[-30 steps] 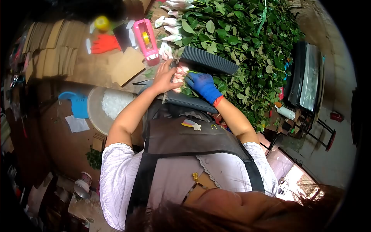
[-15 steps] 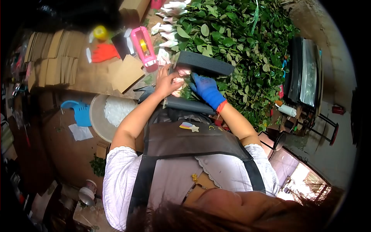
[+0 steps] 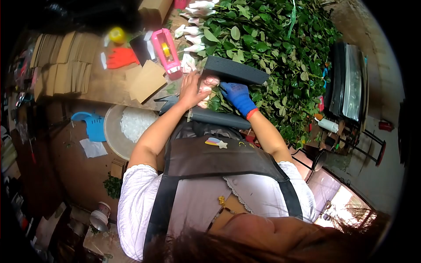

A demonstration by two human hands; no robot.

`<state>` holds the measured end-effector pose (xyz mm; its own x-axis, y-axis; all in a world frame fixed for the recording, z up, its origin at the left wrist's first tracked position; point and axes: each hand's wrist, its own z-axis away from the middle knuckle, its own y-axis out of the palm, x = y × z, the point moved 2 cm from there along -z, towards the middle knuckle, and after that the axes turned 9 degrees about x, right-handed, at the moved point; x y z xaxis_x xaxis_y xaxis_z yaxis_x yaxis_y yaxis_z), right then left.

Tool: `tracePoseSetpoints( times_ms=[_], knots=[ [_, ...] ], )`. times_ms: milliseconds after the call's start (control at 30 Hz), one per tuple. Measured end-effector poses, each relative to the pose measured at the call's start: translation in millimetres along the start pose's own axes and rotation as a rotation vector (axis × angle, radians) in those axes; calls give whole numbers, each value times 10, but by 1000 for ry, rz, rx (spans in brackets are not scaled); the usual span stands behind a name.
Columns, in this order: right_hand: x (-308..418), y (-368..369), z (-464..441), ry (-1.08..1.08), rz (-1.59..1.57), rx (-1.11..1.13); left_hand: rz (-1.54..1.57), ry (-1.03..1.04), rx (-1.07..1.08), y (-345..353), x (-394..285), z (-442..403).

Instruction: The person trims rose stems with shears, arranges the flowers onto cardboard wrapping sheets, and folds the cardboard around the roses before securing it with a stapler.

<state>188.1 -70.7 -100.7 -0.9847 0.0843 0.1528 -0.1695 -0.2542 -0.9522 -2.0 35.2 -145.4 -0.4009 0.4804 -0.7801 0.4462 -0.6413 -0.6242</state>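
Pale pink roses point(image 3: 205, 90) with green leaves lie bunched between two dark ridged boards. My bare left hand point(image 3: 190, 91) rests at the left side of the blooms, its fingers stretched out and touching them. On the other side, my right hand point(image 3: 237, 94), in a blue glove with an orange cuff, has its fingers together by the leaves just below the blooms; what they grip is hidden. The upper ridged board point(image 3: 237, 70) stands tilted beyond both hands. The lower dark board point(image 3: 219, 117) lies along the table edge, against my apron point(image 3: 219, 155).
Many leafy rose stems point(image 3: 272, 39) cover the table's right side, beside white-wrapped blooms point(image 3: 193, 30). A pink tape dispenser point(image 3: 166, 55), cardboard pieces point(image 3: 145, 81) and an orange glove point(image 3: 120, 58) lie leftward. A round tub point(image 3: 112, 131) stands below the table edge.
My left hand's fingers have straightened and lie flatter beside the blooms. My gloved right hand has shifted slightly. The whole view has moved a little.
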Motion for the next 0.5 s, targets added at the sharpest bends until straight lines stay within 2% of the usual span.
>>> tracePoseSetpoints(
  times_ms=[233, 433, 500],
  knots=[
    [-6, 56, -48, 0, -48, 6, 34, 10, 13, -10, -21, -38],
    [-26, 188, 1, -72, -66, -96, 21, 9, 107, -59, -42, -184],
    [-41, 217, -6, -88, -68, 10, 70, -108, 69, -39, -62, -262]
  ],
)
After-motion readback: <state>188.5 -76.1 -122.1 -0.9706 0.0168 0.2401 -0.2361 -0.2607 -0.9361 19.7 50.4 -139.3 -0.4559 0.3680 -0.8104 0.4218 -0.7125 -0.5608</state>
